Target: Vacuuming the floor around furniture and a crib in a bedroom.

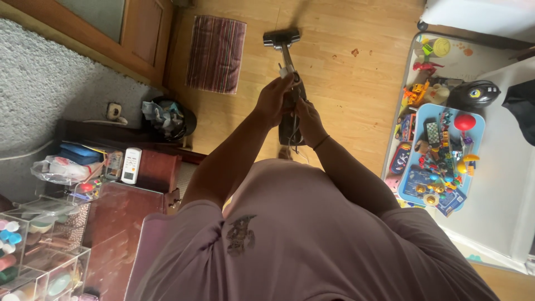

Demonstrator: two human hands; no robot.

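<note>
Both my hands grip a stick vacuum cleaner [291, 120] in front of my body. My left hand [274, 99] is wrapped round the upper part of its handle. Just beside it, my right hand [307, 118] holds the dark body lower down. The wand runs forward to the floor head [281, 38], which rests on the light wooden floor [340, 72] near a striped mat [216, 53]. My mauve shirt fills the lower part of the view and hides my legs and feet.
A black waste bin [170, 118] full of scraps stands by a dark wooden cabinet [156, 167] on the left. Clear plastic boxes [33, 245] sit at lower left. A white play mat [490, 167] with a blue tray [440, 161] of toys lies right.
</note>
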